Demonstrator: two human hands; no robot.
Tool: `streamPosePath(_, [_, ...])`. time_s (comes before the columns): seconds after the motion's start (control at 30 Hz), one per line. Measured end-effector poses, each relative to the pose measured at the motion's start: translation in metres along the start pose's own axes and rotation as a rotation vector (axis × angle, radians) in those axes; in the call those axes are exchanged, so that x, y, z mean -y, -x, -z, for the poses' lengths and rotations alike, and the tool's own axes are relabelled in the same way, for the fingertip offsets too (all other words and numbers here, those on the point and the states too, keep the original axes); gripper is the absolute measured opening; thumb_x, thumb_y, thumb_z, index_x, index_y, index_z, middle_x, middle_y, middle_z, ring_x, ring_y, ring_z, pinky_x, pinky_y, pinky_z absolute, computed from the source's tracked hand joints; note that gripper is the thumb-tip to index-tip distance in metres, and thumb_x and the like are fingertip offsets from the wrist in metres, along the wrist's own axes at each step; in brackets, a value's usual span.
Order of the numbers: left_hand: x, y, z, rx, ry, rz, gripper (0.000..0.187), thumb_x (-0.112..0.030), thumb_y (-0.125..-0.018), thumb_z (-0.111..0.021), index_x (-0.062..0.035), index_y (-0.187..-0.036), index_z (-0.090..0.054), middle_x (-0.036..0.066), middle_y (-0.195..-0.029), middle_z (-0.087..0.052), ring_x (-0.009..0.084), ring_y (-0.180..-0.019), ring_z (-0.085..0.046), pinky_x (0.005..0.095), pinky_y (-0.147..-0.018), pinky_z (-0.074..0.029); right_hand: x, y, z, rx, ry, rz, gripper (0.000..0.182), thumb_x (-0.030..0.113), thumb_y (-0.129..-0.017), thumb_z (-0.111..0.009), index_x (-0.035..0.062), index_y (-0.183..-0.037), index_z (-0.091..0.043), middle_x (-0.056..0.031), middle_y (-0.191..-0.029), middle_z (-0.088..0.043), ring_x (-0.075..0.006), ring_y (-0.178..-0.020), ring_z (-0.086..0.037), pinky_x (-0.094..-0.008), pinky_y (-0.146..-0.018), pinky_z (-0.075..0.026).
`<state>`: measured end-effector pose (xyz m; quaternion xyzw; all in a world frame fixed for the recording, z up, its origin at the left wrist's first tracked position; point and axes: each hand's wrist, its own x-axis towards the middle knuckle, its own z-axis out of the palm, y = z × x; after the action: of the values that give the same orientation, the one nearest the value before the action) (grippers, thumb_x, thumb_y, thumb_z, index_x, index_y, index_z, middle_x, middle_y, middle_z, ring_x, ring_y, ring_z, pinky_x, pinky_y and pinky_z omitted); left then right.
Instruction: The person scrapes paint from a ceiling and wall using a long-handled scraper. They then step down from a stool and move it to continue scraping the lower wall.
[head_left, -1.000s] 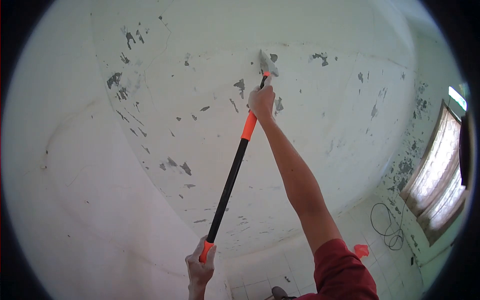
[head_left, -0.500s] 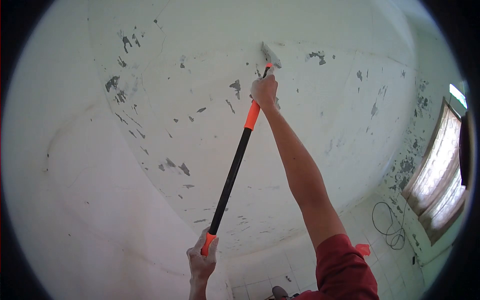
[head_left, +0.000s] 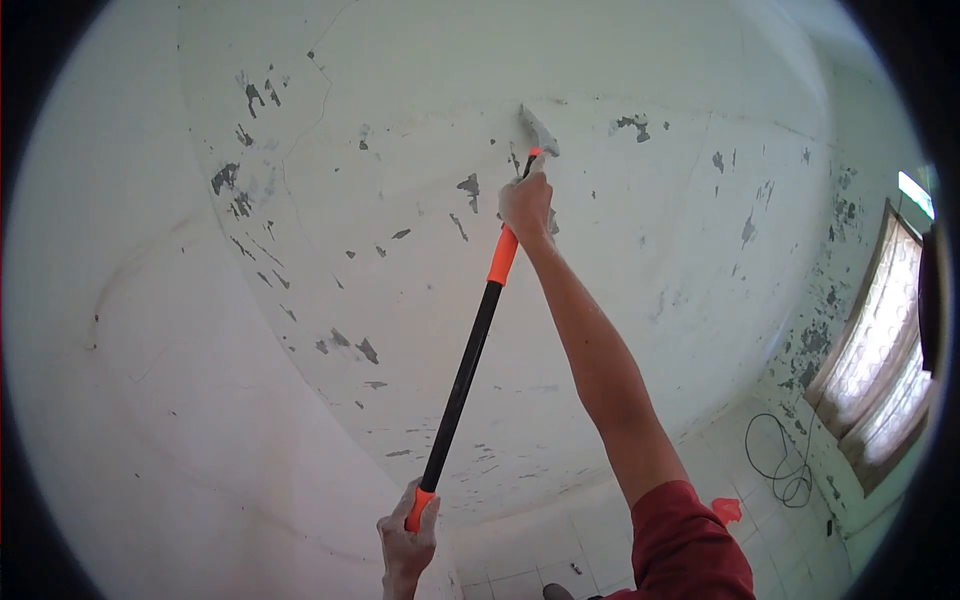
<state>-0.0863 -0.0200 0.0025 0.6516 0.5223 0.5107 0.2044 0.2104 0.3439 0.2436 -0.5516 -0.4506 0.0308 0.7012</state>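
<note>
A long-handled scraper with a black shaft and orange grips reaches up to the white ceiling. Its metal blade lies against the paint near a grey chipped patch. My right hand is closed around the upper orange grip just below the blade, arm stretched up, red sleeve at the bottom. My left hand grips the orange end of the handle low in the view.
Grey flaked spots dot the ceiling, denser at the left and by the right wall. A curtained window is at the right. A black cable coil and a red scrap lie on the tiled floor below.
The blade slid forward along the ceiling, then came back a little. Both hands kept their grip and shifted slightly lower in view.
</note>
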Motion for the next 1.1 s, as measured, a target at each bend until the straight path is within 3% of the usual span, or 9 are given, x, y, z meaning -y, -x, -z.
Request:
streamPosePath(0.13, [-0.007, -0.028, -0.003, 0.017, -0.075, 0.028, 0.039, -0.015, -0.1, -0.073, 0.0031, -0.134, -0.068, 0.01, -0.068, -0.062, 0.0081, -0.059, -0.056, 0.0281, -0.058, -0.047, 0.021, -0.026, 0.011, -0.006, 0.005, -0.061, 0.067, 0.003, -0.095, -0.052, -0.0122, -0.157, -0.033, -0.0225, -0.08, -0.072, -0.0332, -0.058, -0.073, -0.0449, -0.049, -0.06])
streamPosePath(0.2, [-0.01, -0.029, 0.0, 0.019, -0.049, 0.028, 0.039, -0.015, -0.1, -0.073, 0.0036, -0.134, -0.068, 0.011, -0.069, -0.063, 0.0083, -0.059, -0.055, 0.0277, -0.057, -0.047, 0.024, -0.022, 0.012, -0.018, -0.003, -0.068, 0.052, 0.004, -0.095, -0.053, -0.0165, -0.142, -0.046, -0.0245, -0.081, -0.072, -0.0359, -0.06, -0.074, -0.0458, -0.052, -0.061])
streamPosePath(0.3, [-0.001, -0.011, 0.0, 0.028, -0.048, -0.003, 0.037, -0.016, -0.1, -0.073, 0.0004, -0.134, -0.069, 0.009, -0.068, -0.062, 0.0085, -0.058, -0.054, 0.0277, -0.057, -0.046, 0.027, 0.007, 0.024, 0.021, -0.095, -0.067, 0.048, 0.004, -0.095, -0.053, -0.0167, -0.137, -0.047, -0.0261, -0.083, -0.072, -0.0365, -0.06, -0.073, -0.0458, -0.052, -0.061])
streamPosePath(0.4, [-0.016, -0.023, -0.002, 0.041, -0.077, 0.006, 0.037, -0.018, -0.102, -0.072, -0.0006, -0.134, -0.069, 0.007, -0.068, -0.063, 0.0074, -0.058, -0.051, 0.0274, -0.056, -0.046, -0.002, -0.041, 0.003, -0.008, 0.002, 0.016, 0.059, 0.004, -0.094, -0.053, -0.0143, -0.148, -0.04, -0.0243, -0.081, -0.072, -0.0347, -0.059, -0.073, -0.0457, -0.05, -0.061])
streamPosePath(0.47, [-0.026, -0.032, -0.001, 0.05, -0.051, 0.086, 0.038, -0.019, -0.102, -0.072, 0.0021, -0.134, -0.069, 0.007, -0.069, -0.063, 0.0065, -0.059, -0.051, 0.0272, -0.057, -0.046, 0.012, -0.034, 0.013, -0.014, -0.024, -0.01, 0.061, 0.003, -0.094, -0.052, -0.0132, -0.151, -0.038, -0.0239, -0.08, -0.071, -0.0344, -0.058, -0.073, -0.0457, -0.05, -0.061])
streamPosePath(0.7, [-0.022, -0.02, 0.003, 0.032, -0.038, 0.017, 0.041, -0.018, -0.101, -0.074, 0.0038, -0.135, -0.068, 0.008, -0.072, -0.067, 0.0073, -0.062, -0.057, 0.0266, -0.061, -0.05, -0.008, -0.037, -0.003, -0.056, 0.05, 0.094, 0.067, 0.003, -0.093, -0.052, -0.0123, -0.155, -0.031, -0.0246, -0.082, -0.071, -0.0348, -0.058, -0.073, -0.0453, -0.049, -0.06])
streamPosePath(0.83, [-0.031, -0.034, 0.005, 0.063, -0.065, 0.095, 0.041, -0.016, -0.099, -0.075, 0.0033, -0.135, -0.068, 0.013, -0.074, -0.069, 0.0075, -0.064, -0.061, 0.0271, -0.063, -0.051, 0.013, -0.042, 0.009, -0.037, 0.021, -0.008, 0.069, 0.003, -0.093, -0.053, -0.0119, -0.156, -0.029, -0.0232, -0.081, -0.071, -0.034, -0.059, -0.073, -0.0445, -0.048, -0.059])
streamPosePath(1.0, [-0.017, -0.013, -0.003, 0.008, -0.015, -0.021, 0.04, -0.019, -0.101, -0.074, 0.0014, -0.135, -0.069, 0.011, -0.07, -0.064, 0.0067, -0.06, -0.056, 0.0273, -0.058, -0.048, 0.012, -0.019, 0.016, 0.018, -0.006, -0.024, 0.066, 0.003, -0.093, -0.053, -0.012, -0.154, -0.032, -0.024, -0.083, -0.071, -0.0336, -0.059, -0.073, -0.0441, -0.05, -0.06])
streamPosePath(1.1, [-0.03, -0.026, 0.002, 0.056, -0.084, 0.117, 0.041, -0.018, -0.1, -0.075, 0.0024, -0.135, -0.069, 0.01, -0.073, -0.069, 0.0065, -0.063, -0.061, 0.0255, -0.062, -0.051, 0.027, -0.04, 0.023, 0.016, 0.023, -0.05, 0.072, 0.002, -0.093, -0.052, -0.0131, -0.158, -0.026, -0.0242, -0.083, -0.072, -0.0332, -0.059, -0.073, -0.0444, -0.049, -0.06])
